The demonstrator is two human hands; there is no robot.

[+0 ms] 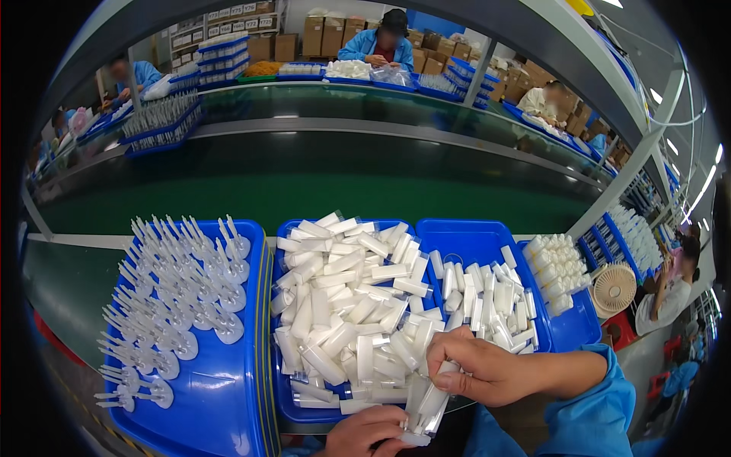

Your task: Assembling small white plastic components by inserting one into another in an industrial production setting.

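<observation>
Low in front of me, both hands hold one narrow white piece with clear plastic about it (428,409). My left hand (364,431) is closed around its lower end. My right hand (483,372) pinches its upper end between thumb and fingers. Just beyond my hands, a blue tray (283,407) is heaped with similar white pieces in clear sleeves (343,305). Right of it, another blue tray (457,228) holds slimmer white oblong pieces (487,297). My fingers partly hide the held piece, so its exact kind is unclear.
At left, stacked blue trays (205,381) carry upright clear stemmed parts with round bases (183,343). A block of white parts (556,266) and a beige fan (613,289) stand at right. Beyond runs a green conveyor belt (343,183) under a metal frame; a person (381,49) works across it.
</observation>
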